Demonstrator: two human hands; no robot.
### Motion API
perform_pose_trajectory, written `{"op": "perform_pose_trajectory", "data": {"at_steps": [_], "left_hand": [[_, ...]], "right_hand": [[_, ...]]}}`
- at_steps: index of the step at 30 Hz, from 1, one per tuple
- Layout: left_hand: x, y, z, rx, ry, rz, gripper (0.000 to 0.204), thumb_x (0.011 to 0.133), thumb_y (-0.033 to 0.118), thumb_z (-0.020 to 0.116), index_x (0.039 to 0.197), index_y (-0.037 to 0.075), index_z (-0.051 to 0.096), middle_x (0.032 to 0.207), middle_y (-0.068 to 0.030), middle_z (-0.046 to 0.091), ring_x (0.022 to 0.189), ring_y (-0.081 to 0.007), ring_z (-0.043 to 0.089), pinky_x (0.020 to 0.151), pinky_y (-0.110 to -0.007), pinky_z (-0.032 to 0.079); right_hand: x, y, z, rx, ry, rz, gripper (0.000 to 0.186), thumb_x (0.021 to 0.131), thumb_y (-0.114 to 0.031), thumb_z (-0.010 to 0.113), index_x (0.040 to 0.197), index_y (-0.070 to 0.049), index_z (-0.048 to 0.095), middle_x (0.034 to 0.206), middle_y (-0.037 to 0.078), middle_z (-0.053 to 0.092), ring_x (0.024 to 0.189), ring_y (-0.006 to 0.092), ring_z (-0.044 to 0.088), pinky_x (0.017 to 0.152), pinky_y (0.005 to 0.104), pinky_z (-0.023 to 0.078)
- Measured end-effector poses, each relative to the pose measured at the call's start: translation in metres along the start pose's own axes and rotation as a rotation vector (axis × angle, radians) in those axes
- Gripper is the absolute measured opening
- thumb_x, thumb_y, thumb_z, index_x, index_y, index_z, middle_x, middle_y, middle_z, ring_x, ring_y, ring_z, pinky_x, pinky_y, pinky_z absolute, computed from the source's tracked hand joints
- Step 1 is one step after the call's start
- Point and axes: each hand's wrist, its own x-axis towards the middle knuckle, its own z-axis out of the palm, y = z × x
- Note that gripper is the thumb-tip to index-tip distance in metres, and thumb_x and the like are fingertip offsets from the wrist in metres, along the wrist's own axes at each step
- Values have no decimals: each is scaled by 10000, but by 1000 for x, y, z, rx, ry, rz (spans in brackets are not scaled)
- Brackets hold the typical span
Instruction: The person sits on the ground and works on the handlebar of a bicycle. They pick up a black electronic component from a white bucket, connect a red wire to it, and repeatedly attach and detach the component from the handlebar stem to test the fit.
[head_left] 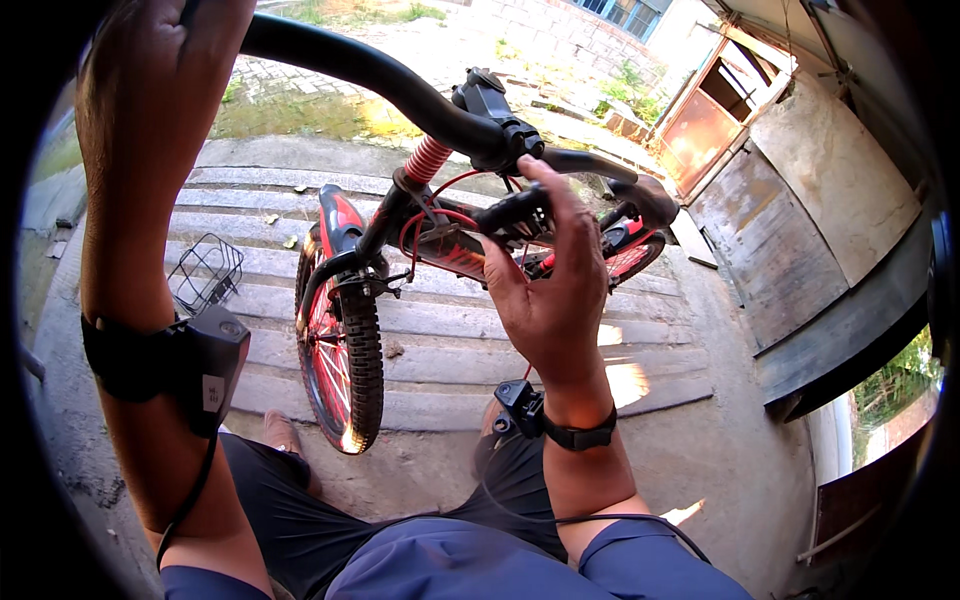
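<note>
A red and black bicycle stands before me, its front wheel [340, 350] toward me and its black handlebar [370, 65] high in view. At the upper left, my left hand [175, 45] is closed at the handlebar's near end; its fingertips are cut off by the picture's edge. My right hand [555, 270] curves round a black cylindrical part [515, 215] with a ribbed, shiny section, just below the stem [487, 100]. Thumb and forefinger lie on either side of that part; the other fingers are hidden. Red cables loop beside the red-ringed head tube.
A black wire basket [208, 272] lies on the slatted concrete floor [450, 350] at the left. Board panels [790, 220] and a rusty door [700, 140] line the right side. My feet are either side of the front wheel. Cables run from devices strapped to both my arms.
</note>
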Motion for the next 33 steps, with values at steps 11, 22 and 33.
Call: {"op": "perform_pose_trajectory", "data": {"at_steps": [11,22,33], "left_hand": [[-31,44,-51,-125,-33,89,296,954,139,635,1232,51,588,1271,-139,615,1224,-267,574,1044,-393,461],[-63,160,-11,-1367,-661,-980,489,977,351,660,1246,-38,534,987,-102,643,797,-108,602,695,-264,503],[-105,169,8,-1879,-617,-1511,345,962,234,682,1210,47,531,1150,-96,649,988,-164,678,788,-309,600]], "right_hand": [[-1,6,7,112,-4,-68,591,695,100,647,1226,-155,686,1199,144,590,1131,373,583,964,451,497],[3,18,2,54,-14,-164,424,743,-17,724,1135,-176,741,1183,96,616,1116,336,601,981,444,501],[-22,35,-1,419,-59,165,698,667,30,743,1314,-28,486,1291,182,568,1207,329,574,994,438,477]]}}
